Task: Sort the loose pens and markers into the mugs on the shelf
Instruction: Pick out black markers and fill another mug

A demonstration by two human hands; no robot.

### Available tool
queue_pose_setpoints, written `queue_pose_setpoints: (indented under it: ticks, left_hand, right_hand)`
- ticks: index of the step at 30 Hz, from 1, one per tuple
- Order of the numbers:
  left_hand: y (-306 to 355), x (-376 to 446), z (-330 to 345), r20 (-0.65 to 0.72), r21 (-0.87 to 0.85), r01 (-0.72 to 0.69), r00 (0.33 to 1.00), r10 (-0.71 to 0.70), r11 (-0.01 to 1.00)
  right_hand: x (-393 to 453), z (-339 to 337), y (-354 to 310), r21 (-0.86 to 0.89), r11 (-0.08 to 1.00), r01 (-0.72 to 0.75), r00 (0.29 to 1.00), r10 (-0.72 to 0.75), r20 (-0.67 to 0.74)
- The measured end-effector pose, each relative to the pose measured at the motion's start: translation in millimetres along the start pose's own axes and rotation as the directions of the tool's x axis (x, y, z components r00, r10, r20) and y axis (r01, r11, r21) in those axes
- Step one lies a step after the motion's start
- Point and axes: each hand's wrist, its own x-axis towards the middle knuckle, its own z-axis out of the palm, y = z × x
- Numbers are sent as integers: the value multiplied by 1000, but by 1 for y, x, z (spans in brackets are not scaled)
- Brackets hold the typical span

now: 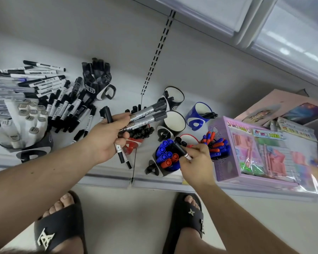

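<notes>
Head view: both hands hold markers above the shelf (106, 176).
Left hand (106, 136) grips a marker bundle (145, 116); right hand (195, 162) pinches a black marker (180, 150) over the blue-and-red-filled mug (166, 158).

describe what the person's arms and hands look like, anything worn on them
Both forearms are bare, with no sleeves in view. The left hand and right hand wear no gloves, and no rings, watch or bracelets show. Nails look short and unpainted.
</notes>
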Motion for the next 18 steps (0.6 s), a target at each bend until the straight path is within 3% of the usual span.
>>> queue_pose_setpoints:
  ticks: [3,5,7,10,12,14,16,18]
  left_hand:
    - [0,-1,1,-10,5,4,1000,-4,1000]
    - [1,-1,2,-17,7,6,1000,-6,1000]
    - [1,-1,2,-20,4,7,1000,-7,1000]
    - [1,0,1,-18,1,5,1000,-5,1000]
    - [2,-1,1,-9,-1,2,1000,-2,1000]
    - [3,-3,0,7,3,-2,1000,2,1000]
    - [3,-4,-1,20,26,1,1000,-1,1000]
    - [2,-6,-1,30,57,11,999,-12,998]
  right_hand:
    - [4,-8,-3,-10,998,69,995,-70,-76]
    - [-1,-8,-7,-75,969,233,969,-238,-68]
    - [-9,-6,-12,-172,925,338,940,-323,107]
    - [-9,-7,-17,-311,896,317,933,-236,271]
    - [-3,-15,-23,-175,970,170,974,-139,176]
    - [12,-28,-33,143,984,-110,994,107,27]
    - [32,-41,-45,523,774,-356,924,376,73]
    - [43,-52,-57,703,554,-446,881,410,235]
